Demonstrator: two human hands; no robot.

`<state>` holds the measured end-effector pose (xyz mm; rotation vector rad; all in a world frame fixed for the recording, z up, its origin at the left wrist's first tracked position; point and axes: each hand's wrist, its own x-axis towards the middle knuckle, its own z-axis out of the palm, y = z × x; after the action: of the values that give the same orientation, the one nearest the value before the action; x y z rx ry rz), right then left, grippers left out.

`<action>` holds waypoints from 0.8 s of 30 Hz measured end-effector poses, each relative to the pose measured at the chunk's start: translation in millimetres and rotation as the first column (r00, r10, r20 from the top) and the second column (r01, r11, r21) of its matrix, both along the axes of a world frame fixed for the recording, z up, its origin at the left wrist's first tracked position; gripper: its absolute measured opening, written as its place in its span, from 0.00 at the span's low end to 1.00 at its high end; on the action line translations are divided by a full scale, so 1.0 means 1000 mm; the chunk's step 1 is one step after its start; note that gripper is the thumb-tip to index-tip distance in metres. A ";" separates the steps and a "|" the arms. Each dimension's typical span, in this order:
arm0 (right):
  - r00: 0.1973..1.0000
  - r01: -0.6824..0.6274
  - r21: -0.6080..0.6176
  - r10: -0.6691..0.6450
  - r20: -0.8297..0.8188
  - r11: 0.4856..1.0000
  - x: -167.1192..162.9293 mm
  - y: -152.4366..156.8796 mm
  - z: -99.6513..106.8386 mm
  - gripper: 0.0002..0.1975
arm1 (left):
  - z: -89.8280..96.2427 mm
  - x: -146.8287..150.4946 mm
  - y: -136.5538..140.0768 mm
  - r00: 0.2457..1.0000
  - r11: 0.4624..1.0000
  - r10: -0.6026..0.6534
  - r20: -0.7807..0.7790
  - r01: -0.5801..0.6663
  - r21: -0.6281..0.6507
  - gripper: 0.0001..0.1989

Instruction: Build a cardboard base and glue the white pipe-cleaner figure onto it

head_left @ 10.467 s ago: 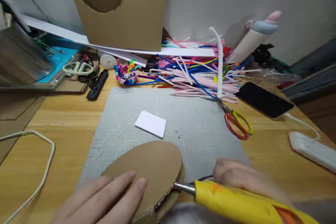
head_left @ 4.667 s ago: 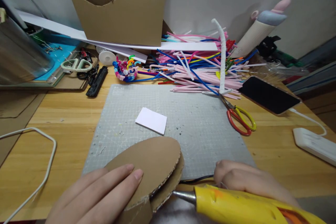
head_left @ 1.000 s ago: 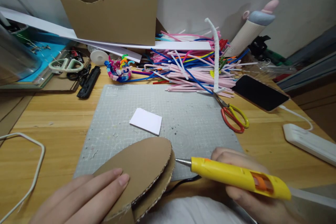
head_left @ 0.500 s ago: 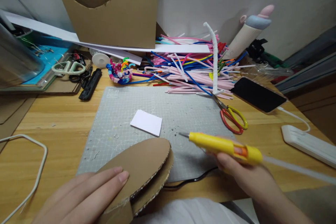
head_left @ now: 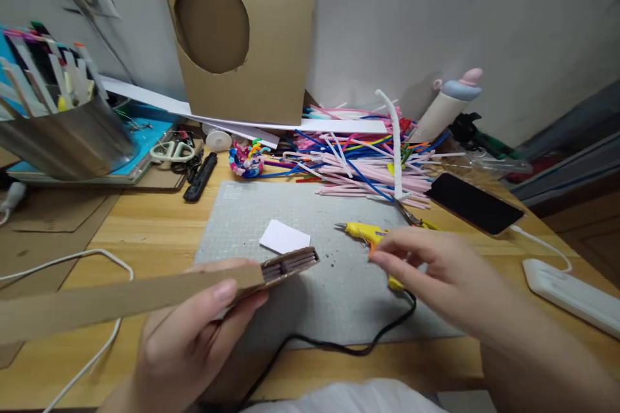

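My left hand grips a cardboard piece by its side, thumb in front and fingers behind. The piece is turned edge-on, and its layered rim shows. A long cardboard strip runs from this edge out to the left. Over the yellow glue gun hovers my right hand, its fingers bent and apart; whether a fingertip touches the gun I cannot tell. The gun rests on the grey cutting mat, with its black cord trailing forward. Behind the cardboard lies a small white card.
Pipe cleaners are heaped at the back, near scissors and a phone. A cardboard panel with a round hole leans on the wall. At left stands a metal pot of sticks; a power strip lies right.
The glue gun has gone from my right hand down onto the mat, and the fingers have loosened. My left hand has turned the cardboard edge-on, bringing its strip into view. The camera view has shifted.
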<state>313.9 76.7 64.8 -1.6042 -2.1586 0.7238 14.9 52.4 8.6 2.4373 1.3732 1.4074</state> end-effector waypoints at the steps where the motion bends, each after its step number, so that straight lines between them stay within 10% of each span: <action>1: 0.991 -0.064 0.081 0.073 -0.114 0.995 -0.015 -0.002 0.015 0.12 | -0.002 0.000 0.004 1.000 0.999 -0.012 0.021 0.011 0.046 0.20; 8: 0.931 -0.194 0.309 0.274 -0.243 0.931 -0.103 0.026 0.069 0.34 | 0.019 0.005 0.023 0.994 0.994 -0.107 -0.006 0.107 -0.020 0.09; 14: 0.887 -0.428 0.316 0.461 -0.036 0.847 -0.135 0.038 0.085 0.11 | 0.023 0.006 0.031 0.997 0.998 -0.057 -0.050 0.056 -0.015 0.08; 18: 0.869 -0.236 0.318 0.346 -0.354 0.918 -0.127 0.051 0.082 0.07 | 0.007 0.002 0.033 0.972 0.987 -0.099 0.213 0.123 -0.101 0.20; 24: 0.547 -0.069 -0.105 -0.050 -0.836 0.992 -0.078 0.052 0.048 0.06 | -0.002 0.000 0.017 0.942 0.986 -0.008 0.336 0.065 -0.157 0.27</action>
<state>235.6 128.7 112.4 -0.9326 -1.3939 1.3239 14.9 69.8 6.5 1.9957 1.2985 1.5404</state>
